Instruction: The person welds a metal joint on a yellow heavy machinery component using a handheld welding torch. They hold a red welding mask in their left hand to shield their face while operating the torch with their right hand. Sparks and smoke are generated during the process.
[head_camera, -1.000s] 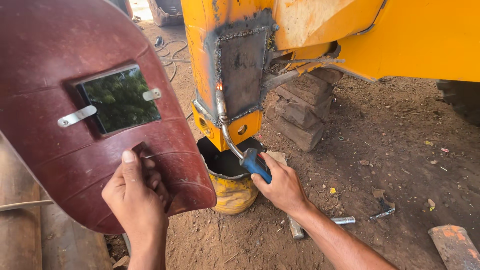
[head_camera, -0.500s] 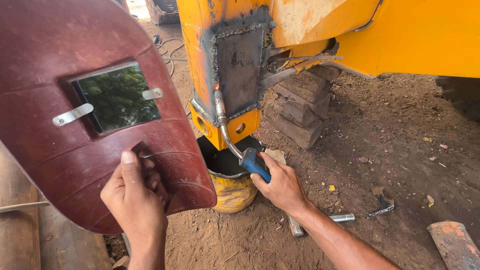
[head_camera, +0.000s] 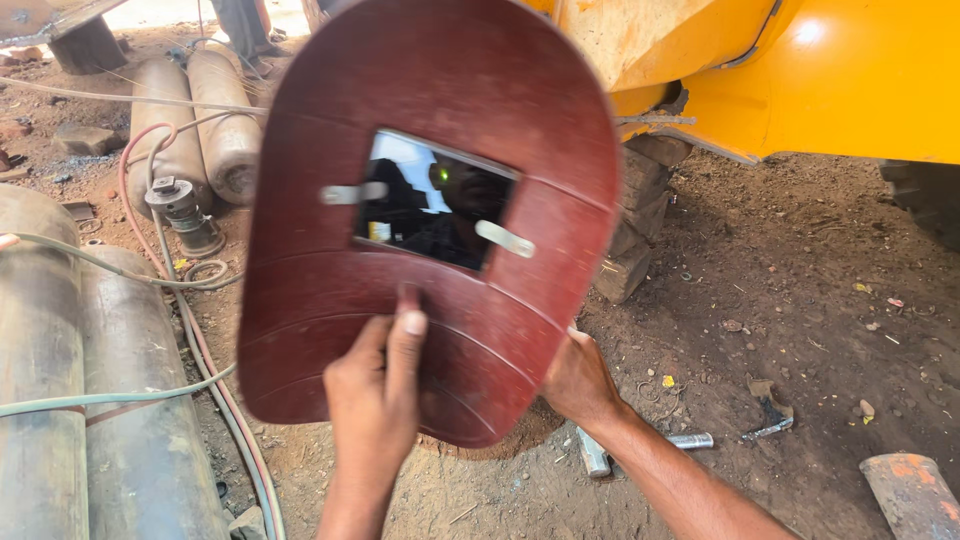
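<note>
The left hand (head_camera: 372, 400) has the dark red welding shield (head_camera: 430, 215) by its lower edge, fingers closed tight behind it and the forefinger pressed flat up the front. The shield is raised square across the middle of the view, and its dark glass window (head_camera: 435, 212) sits in front of the yellow machine frame (head_camera: 800, 80). Through the glass there's a small greenish glow and little else.

The right hand (head_camera: 580, 382) reaches in behind the shield's lower right edge, fingers out of sight, so whether it grips anything I can't tell.

To do this well, I'd judge the window wants to stay lined up between the eyes and the work, the shield held steady and close, no tilting that lets light round the rim. The right wrist looks best kept low and firm.

On the left lie grey gas cylinders (head_camera: 190, 120) with a regulator (head_camera: 180, 205) and hoses (head_camera: 215, 390) trailing over the dirt. Near right, a short metal rod (head_camera: 690, 440) rests on the ground (head_camera: 820, 300), and wooden blocks (head_camera: 635, 250) prop the frame.
</note>
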